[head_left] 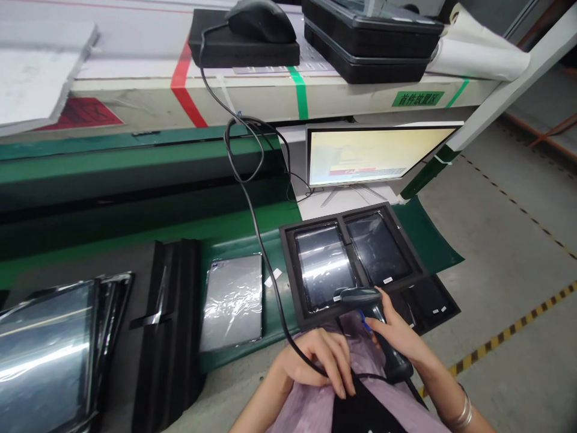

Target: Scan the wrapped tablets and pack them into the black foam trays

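My right hand (396,334) is wrapped around the grip of a black handheld barcode scanner (360,296), its head over the near edge of a black foam tray (288,264). Two film-wrapped tablets, a left one (325,261) and a right one (376,246), lie in the tray's pockets, with small white labels near their lower edges. Close to my clothing, my left hand (318,359) is curled, and the scanner's cable (274,294) runs under its bent fingers. Left of the tray, another wrapped tablet (233,300) lies grey back up on the green mat.
A lit monitor (378,155) stands behind the tray. Stacked wrapped tablets (45,349) and black foam (171,325) lie at left. On the shelf above are a black mouse (261,21), black cases (369,51) and a paper roll (480,57). The cable loops down from there.
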The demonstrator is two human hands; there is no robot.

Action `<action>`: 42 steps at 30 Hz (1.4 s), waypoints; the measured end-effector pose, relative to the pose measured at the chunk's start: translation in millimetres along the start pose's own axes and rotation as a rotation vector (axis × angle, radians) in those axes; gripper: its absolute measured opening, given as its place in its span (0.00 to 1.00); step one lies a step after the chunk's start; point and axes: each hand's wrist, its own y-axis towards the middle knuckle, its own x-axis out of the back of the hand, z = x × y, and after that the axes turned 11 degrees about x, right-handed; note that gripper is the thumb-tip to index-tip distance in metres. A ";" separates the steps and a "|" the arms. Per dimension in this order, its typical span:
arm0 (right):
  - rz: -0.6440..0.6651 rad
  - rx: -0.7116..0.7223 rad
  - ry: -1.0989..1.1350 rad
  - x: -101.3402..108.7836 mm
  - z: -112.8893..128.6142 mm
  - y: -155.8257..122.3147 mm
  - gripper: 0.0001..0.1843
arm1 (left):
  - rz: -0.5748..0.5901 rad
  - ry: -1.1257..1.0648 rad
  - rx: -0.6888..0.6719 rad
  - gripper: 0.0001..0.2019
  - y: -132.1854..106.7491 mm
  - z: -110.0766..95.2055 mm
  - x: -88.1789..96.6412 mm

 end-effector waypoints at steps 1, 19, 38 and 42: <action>-0.002 -0.002 0.005 -1.0 -0.4 0.4 0.45 | -0.003 0.000 -0.003 0.13 -0.2 -0.3 0.1; 0.002 0.076 -0.169 -4.7 0.9 0.7 0.41 | -0.034 0.005 -0.024 0.12 -1.1 2.1 2.3; 0.048 0.643 -0.211 -35.2 75.7 42.2 0.42 | -0.639 -0.553 0.262 0.42 26.6 45.4 1.0; 0.364 0.915 -0.490 -43.8 116.6 57.7 0.35 | -0.880 -0.596 0.171 0.30 25.4 23.9 -3.4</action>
